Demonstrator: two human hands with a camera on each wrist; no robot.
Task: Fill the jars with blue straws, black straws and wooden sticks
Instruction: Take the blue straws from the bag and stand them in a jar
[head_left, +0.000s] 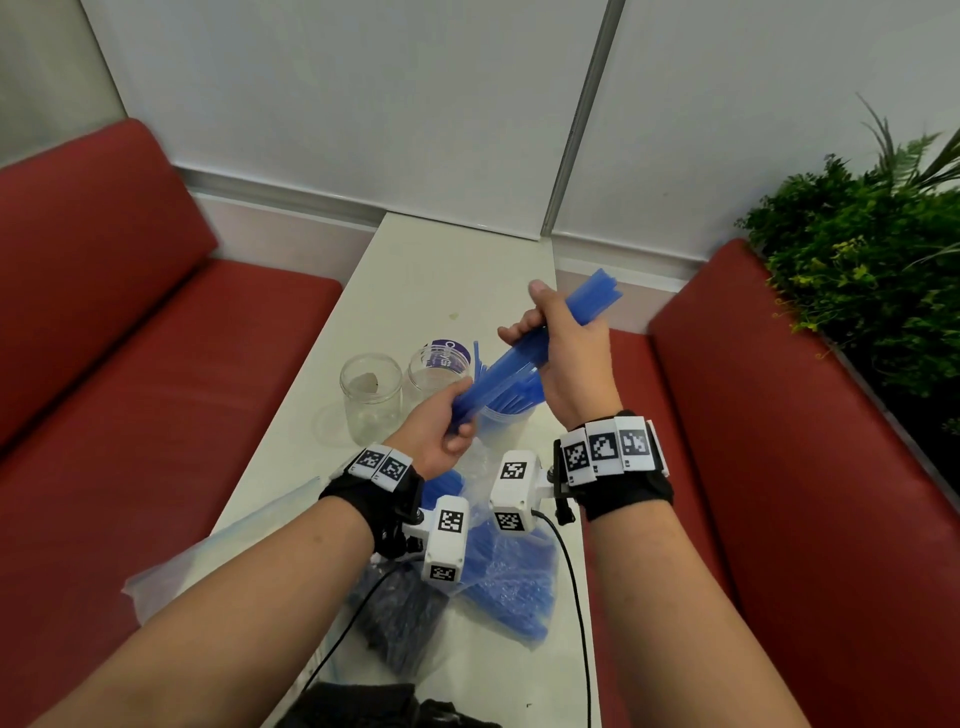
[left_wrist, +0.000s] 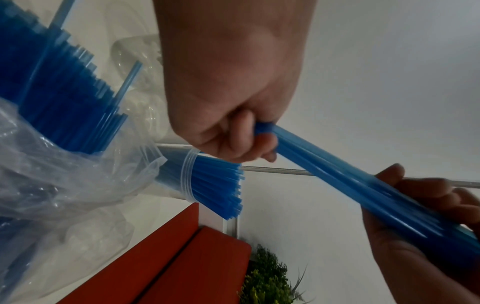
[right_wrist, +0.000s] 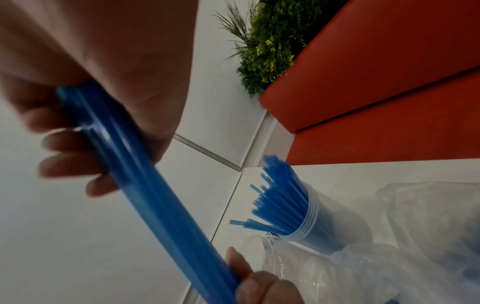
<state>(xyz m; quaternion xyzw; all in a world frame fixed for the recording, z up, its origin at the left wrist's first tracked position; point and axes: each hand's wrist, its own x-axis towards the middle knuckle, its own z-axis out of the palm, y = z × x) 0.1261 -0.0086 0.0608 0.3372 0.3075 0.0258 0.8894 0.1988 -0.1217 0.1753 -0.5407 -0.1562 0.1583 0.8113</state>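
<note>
A bundle of blue straws (head_left: 519, 358) slants above the table, held by both hands. My left hand (head_left: 447, 423) grips its lower end and my right hand (head_left: 563, 348) wraps around its upper part, as the left wrist view (left_wrist: 350, 181) and the right wrist view (right_wrist: 155, 195) also show. Under the bundle stands a translucent jar (head_left: 506, 434) that holds several blue straws (right_wrist: 280, 197). Left of it stand an empty clear jar (head_left: 371, 395) and a clear jar with a purple label (head_left: 436, 369).
A plastic bag of blue straws (head_left: 514, 577) and a bag of black straws (head_left: 400, 618) lie on the white table (head_left: 415, 270) near me. Another clear bag (head_left: 223, 551) hangs over the left edge. Red benches (head_left: 156, 364) flank the table; a plant (head_left: 857, 260) stands at the right.
</note>
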